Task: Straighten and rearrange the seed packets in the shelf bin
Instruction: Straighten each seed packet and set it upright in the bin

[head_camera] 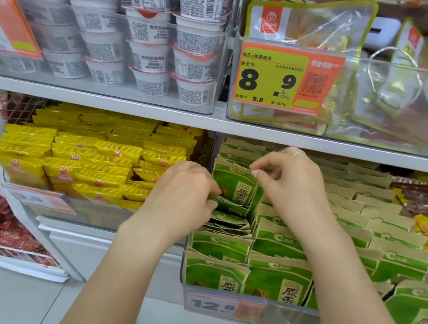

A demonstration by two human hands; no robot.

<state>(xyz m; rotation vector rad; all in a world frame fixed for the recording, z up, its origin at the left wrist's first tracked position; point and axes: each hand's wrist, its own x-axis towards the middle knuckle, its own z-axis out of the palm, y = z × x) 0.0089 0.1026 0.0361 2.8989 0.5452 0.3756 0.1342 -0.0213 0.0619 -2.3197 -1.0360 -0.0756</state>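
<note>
Inside bin (184, 276), hands on packets (233, 184)

body: bare forearms, no sleeves | right hand (292, 180): thin silver ring (298, 153)

One head-worn view looks forward and down, close to the shelf bin (216, 289).

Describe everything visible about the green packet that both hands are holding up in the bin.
The green packet stands upright in the left column of the clear bin, raised above flattened packets below it. It looks like kraft paper with a tan top edge, green face and dark characters. The right hand pinches its top right corner; the left hand grips its lower left.
</note>
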